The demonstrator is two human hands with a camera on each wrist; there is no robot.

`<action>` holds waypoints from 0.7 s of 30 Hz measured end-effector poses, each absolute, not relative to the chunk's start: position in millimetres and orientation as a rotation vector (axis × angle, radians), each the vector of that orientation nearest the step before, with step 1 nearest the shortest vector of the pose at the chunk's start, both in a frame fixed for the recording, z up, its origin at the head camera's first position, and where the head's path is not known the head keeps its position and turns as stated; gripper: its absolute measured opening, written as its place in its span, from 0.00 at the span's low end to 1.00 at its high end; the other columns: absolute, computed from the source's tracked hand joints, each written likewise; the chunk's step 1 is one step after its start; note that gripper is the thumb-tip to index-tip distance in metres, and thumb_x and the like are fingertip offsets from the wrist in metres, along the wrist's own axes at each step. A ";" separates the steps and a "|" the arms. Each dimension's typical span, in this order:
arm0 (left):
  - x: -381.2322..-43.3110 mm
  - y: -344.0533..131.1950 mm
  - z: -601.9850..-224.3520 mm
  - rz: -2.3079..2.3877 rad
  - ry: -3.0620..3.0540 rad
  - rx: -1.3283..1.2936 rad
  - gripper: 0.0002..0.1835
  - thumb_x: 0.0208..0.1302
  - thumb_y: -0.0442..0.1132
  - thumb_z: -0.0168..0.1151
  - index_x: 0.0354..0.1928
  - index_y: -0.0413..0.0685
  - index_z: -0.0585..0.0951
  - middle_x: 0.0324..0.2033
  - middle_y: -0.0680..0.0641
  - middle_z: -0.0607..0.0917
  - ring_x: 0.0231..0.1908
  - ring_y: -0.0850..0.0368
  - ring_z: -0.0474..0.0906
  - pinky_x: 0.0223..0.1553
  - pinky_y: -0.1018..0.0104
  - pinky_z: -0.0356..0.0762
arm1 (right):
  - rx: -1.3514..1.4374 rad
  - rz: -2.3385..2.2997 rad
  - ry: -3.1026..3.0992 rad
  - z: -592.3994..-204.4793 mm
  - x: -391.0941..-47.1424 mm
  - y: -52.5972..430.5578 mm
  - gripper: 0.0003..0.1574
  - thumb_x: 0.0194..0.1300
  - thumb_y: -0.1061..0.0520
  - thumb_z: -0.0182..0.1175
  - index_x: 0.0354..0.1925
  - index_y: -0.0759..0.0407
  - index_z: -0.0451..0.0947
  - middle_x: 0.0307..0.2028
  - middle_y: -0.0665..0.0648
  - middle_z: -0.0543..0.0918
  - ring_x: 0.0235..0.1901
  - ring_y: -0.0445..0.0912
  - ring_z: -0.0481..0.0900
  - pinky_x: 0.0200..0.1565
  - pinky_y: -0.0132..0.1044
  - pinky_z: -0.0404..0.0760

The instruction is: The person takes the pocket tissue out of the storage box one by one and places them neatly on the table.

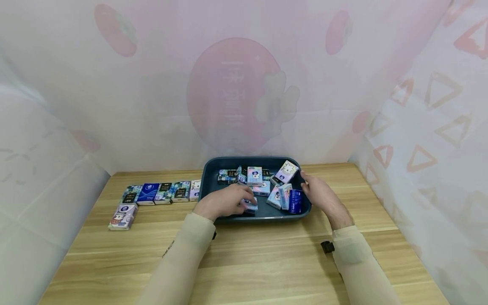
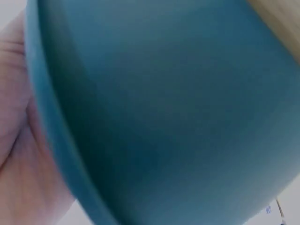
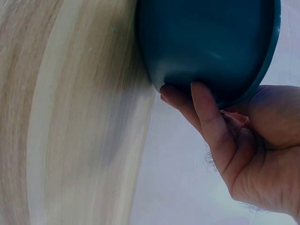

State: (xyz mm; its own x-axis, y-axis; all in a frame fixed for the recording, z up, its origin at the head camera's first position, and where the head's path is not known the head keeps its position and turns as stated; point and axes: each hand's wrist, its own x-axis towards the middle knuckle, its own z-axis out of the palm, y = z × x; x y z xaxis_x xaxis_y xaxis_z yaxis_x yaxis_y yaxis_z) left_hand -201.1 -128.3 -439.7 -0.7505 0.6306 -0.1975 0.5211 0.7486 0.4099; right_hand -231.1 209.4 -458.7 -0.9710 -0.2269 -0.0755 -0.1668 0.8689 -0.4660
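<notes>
A dark blue-green tray (image 1: 263, 217) stands on the table, holding several small tissue packs. My left hand (image 1: 225, 201) reaches over its near left rim and pinches a light blue tissue pack (image 1: 250, 206) with curled fingers. The left wrist view shows mostly the tray's outer wall (image 2: 168, 108), with the palm (image 2: 28, 154) behind the rim; the fingertips are hidden there. At the tray's right end, my right hand (image 1: 324, 196) grips the rim. In the right wrist view its fingers (image 3: 208, 110) lie against the outside wall, and the thumb goes behind the rim.
Left of the tray, several tissue packs form a row, among them a dark blue pack (image 1: 148, 194). A lilac pack (image 1: 123, 217) lies in front of the row's left end. Inside the tray, another dark blue pack (image 1: 295, 201) leans by the right wall. A printed backdrop (image 1: 160, 127) encloses the table.
</notes>
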 end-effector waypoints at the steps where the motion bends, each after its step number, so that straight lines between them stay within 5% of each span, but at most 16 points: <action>1: -200.8 -130.8 -438.7 0.486 2.624 0.892 0.18 0.83 0.32 0.73 0.66 0.58 0.95 0.73 0.46 0.88 0.71 0.46 0.84 0.77 0.47 0.87 | -0.308 -0.708 2.912 -459.0 -231.4 209.5 0.36 0.92 0.62 0.55 0.88 0.74 0.64 0.45 0.72 0.91 0.26 0.46 0.78 0.30 0.37 0.76; 12: -195.4 -158.0 -428.2 0.530 2.745 1.003 0.12 0.85 0.37 0.73 0.60 0.55 0.97 0.69 0.48 0.92 0.69 0.46 0.88 0.77 0.44 0.87 | -0.324 -0.693 2.921 -457.6 -230.5 208.9 0.36 0.92 0.63 0.56 0.88 0.74 0.65 0.59 0.79 0.91 0.30 0.49 0.83 0.32 0.39 0.78; 21: -180.2 -184.2 -408.7 0.585 2.880 0.892 0.12 0.85 0.41 0.74 0.63 0.53 0.97 0.68 0.47 0.93 0.68 0.43 0.87 0.75 0.41 0.88 | -0.334 -0.687 2.929 -457.2 -230.0 209.2 0.36 0.92 0.63 0.56 0.87 0.75 0.65 0.59 0.79 0.91 0.32 0.50 0.84 0.34 0.40 0.80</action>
